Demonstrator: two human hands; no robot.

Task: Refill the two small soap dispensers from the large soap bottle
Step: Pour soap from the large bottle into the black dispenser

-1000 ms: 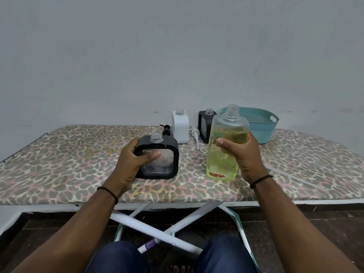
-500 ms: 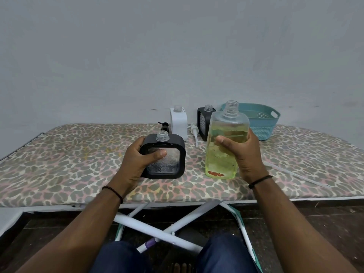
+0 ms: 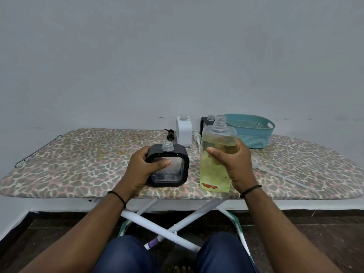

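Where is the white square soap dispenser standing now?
In the head view, the white square soap dispenser stands at the ironing board's far edge, centre, between the black pump head and the white pump head.

Teal basket (image 3: 254, 134) sits at back right of my leopard-print ironing board (image 3: 78, 166), grey wall (image 3: 177, 56) behind, w/ dark floor (image 3: 315, 229) below.

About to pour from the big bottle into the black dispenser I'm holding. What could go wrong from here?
1. The black dispenser has a narrow neck, much smaller than the large soap bottle, so soap may overshoot onto the patterned board cover.
2. The bottle is mostly full and uncapped; a quick tilt by the right hand could surge.
3. The left hand holds the dispenser near the board's front edge, so it could slip off.
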